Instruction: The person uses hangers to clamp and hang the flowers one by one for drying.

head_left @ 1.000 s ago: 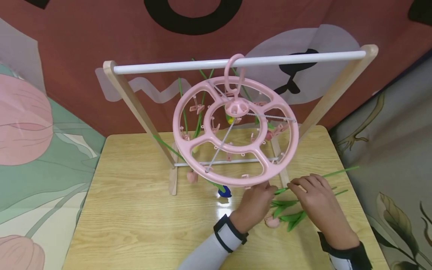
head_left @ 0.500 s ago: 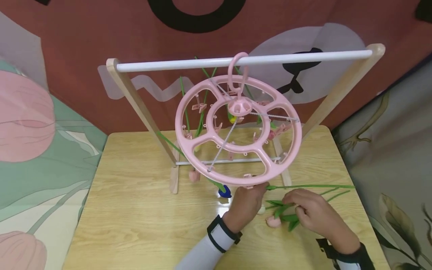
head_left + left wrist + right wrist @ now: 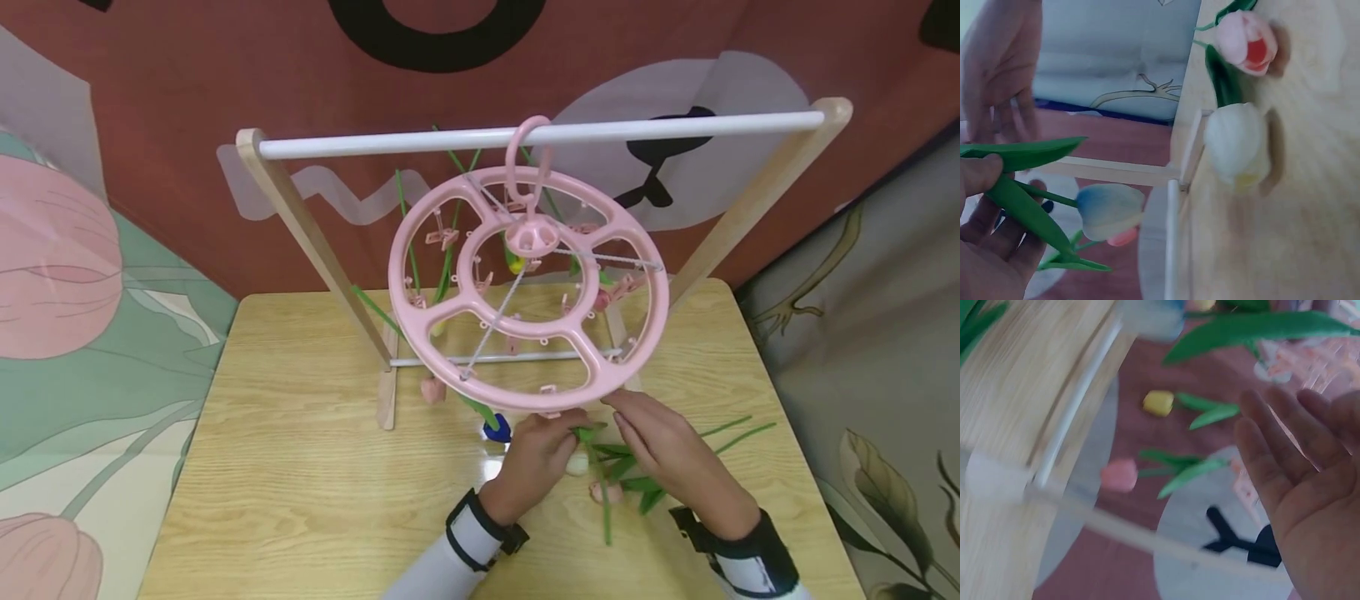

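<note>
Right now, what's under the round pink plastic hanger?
Visible under the hanger, among others: blue artificial tulip, pale pink artificial tulip, yellow artificial tulip, white horizontal lower bar. The hanger itself hides parts of the green stems and bar.

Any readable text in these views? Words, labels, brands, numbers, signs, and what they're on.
No word, label, brand or number is readable.
Black curved shape on the red backdrop: cut off by the frame; letter or drawing, can't tell.
Pink hanger, black wrist straps: no lettering I can make out; any marks are too small or blurred.
</note>
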Action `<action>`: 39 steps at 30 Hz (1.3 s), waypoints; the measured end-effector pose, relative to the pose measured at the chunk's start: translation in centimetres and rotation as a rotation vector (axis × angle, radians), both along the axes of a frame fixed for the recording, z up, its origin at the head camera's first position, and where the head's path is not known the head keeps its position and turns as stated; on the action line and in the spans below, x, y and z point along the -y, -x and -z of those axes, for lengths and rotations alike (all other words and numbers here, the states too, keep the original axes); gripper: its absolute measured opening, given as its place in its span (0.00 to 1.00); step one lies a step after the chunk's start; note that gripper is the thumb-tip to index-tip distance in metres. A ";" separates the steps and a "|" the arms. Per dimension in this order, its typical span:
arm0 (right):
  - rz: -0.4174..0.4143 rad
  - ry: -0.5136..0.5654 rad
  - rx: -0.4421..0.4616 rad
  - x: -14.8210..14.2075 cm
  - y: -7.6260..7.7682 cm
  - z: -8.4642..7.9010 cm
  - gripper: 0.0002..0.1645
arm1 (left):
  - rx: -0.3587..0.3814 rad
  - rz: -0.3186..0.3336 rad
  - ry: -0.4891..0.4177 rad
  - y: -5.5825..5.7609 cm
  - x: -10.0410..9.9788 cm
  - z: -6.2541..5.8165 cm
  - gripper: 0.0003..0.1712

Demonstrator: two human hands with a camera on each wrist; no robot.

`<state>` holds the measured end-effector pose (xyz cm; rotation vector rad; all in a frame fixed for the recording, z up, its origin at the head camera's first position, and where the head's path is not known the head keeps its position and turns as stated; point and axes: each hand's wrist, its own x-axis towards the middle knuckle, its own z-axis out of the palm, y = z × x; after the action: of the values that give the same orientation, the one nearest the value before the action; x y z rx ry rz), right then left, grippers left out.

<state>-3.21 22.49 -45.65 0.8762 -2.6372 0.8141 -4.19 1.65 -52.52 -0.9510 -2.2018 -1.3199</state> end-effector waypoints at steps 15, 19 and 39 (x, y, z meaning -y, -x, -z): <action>-0.137 0.221 -0.075 5.9 1.3 -0.8 0.44 | 0.255 0.003 -0.290 -0.4 1.5 2.5 0.15; -0.145 0.280 -0.134 6.7 1.9 -1.1 0.38 | 0.317 0.015 -0.350 -0.4 1.4 2.6 0.13; -0.092 0.599 0.098 6.9 2.1 -0.7 0.30 | 0.383 -0.050 -0.498 0.4 1.1 1.8 0.11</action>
<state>-5.35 15.58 -44.98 0.7984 -2.2186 1.5879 -4.63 0.52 -54.35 -0.4803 -1.9669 -2.0287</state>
